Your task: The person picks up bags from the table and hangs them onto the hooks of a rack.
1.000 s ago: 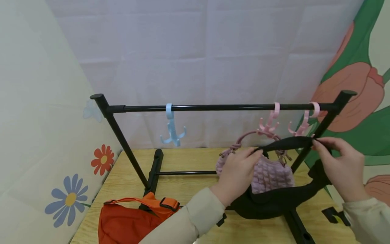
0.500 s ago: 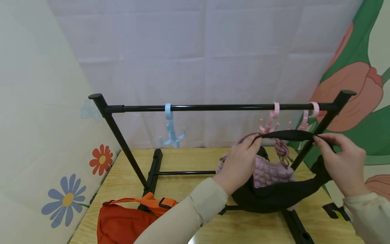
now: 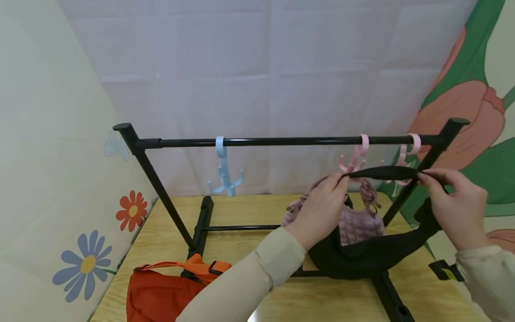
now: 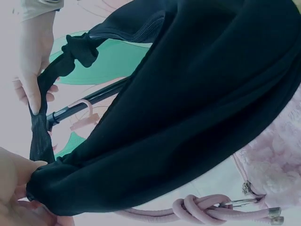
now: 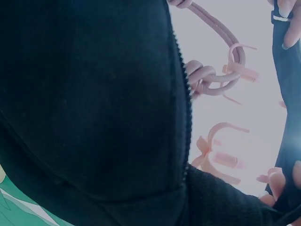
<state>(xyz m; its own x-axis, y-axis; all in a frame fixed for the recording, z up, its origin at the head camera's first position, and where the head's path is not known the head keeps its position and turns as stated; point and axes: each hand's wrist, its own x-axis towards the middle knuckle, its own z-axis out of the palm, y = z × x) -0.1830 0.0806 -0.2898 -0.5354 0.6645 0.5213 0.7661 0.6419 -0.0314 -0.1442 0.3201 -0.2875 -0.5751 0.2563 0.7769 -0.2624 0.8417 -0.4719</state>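
Observation:
A black zippered shoulder bag hangs from both hands at the rack's right side. My left hand pinches one end of its strap; my right hand pinches the other, so the strap is stretched between them. In the left wrist view the bag body fills the middle, its zip near the top. Behind it, a lilac ruffled bag hangs by a knotted handle from a pink hook. A second pink hook lies behind the stretched strap, partly covered by it.
The black rack's top bar crosses the view. A blue hook hangs on its left part. An orange-red bag lies on the wooden table at front left. A small black item is near the right sleeve.
Both hands have lifted the black bag's strap a little, so it now overlaps the second pink hook. The bag's body has risen with it. My right hand has shifted slightly right.

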